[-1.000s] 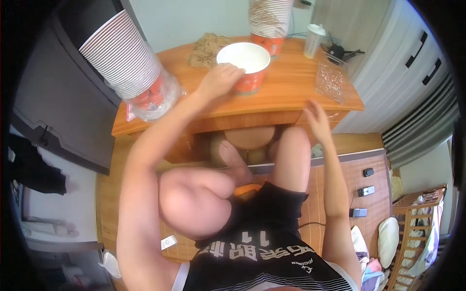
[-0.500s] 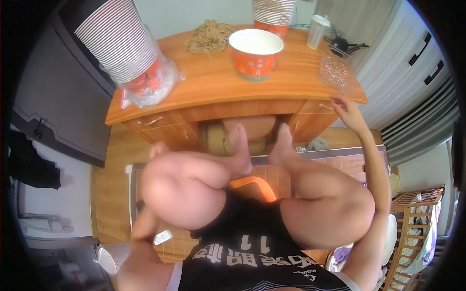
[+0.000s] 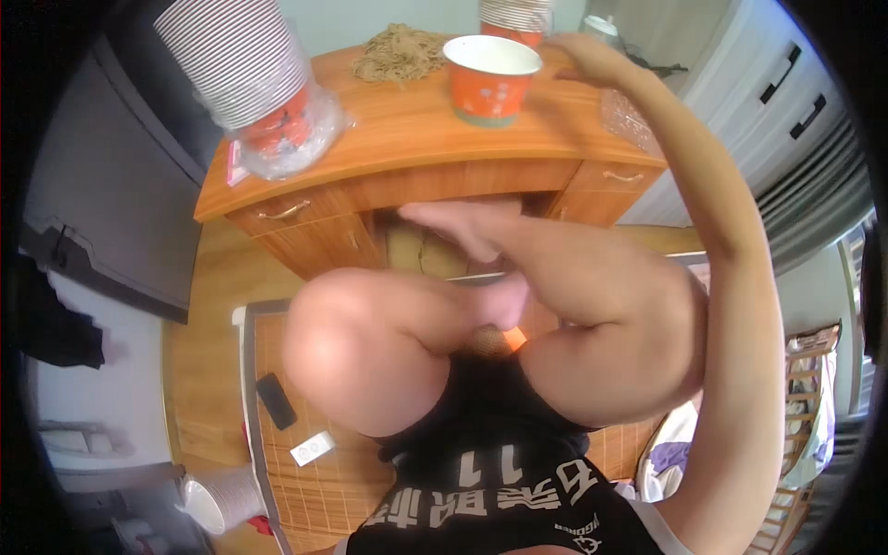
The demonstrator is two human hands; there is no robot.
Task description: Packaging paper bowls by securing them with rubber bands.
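Observation:
A single orange-and-white paper bucket (image 3: 488, 95) stands upright on the wooden desk, its wide mouth facing up. Just right of its rim is my right hand (image 3: 587, 62), fingers stretched out and apart with nothing visible in them; it appears to be slightly off the bucket. Behind the bucket rises a stack of similar paper buckets (image 3: 514, 28), partly cut off by the upper edge. A tangled tan pile (image 3: 400, 54), which looks like rubber bands, lies to the bucket's left. My left hand is out of the picture.
A tall leaning stack of paper buckets (image 3: 242, 69) in clear plastic occupies the desk's left end. On the right are a lidded cup (image 3: 599, 30) and a clear plastic sheet or bag (image 3: 629, 120). A black phone (image 3: 276, 401) and white box (image 3: 313, 449) lie on the mat below.
My right hand has moved from the desk's front right edge up and inward beside the bucket. My left hand has gone out of view. My legs have shifted, and the phone now shows fully.

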